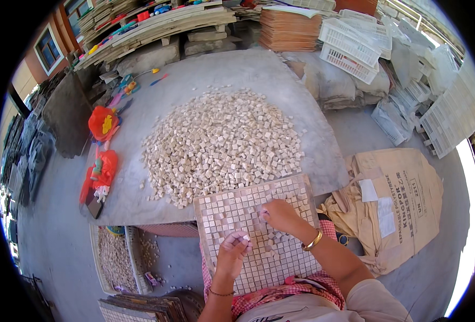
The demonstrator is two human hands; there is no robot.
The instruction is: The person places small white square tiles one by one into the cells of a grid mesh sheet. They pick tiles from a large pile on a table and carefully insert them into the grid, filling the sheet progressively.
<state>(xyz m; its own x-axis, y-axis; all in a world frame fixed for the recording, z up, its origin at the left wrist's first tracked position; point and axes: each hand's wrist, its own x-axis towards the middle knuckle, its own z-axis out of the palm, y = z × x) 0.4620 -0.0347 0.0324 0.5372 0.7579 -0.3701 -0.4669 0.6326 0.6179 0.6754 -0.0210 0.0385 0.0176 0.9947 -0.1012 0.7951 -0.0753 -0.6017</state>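
Observation:
A square mosaic grid tray (pixel 204 252) rests on my lap, tilted against the table's near edge. Most of its small squares hold pale stone tiles, and several darker pieces lie loose on top near its middle. My left hand (pixel 233 253) is over the tray's left side, with one whitish stone tile (pixel 246 238) pinched at its fingertips. Farther up, my right hand (pixel 281 216) reaches down to the grid with thumb and fingers pressed together. What those fingers hold, if anything, is hidden. Just beyond the tray spreads a large heap of loose stone tiles (pixel 221 142).
The heap lies on a grey table (pixel 124 206) with red plastic items (pixel 104 123) along its left edge. A crate (pixel 135 260) of stone chips and stacked boards (pixel 140 308) sit low left. At right are a tan sack (pixel 409 198) and white plastic crates (pixel 350 61).

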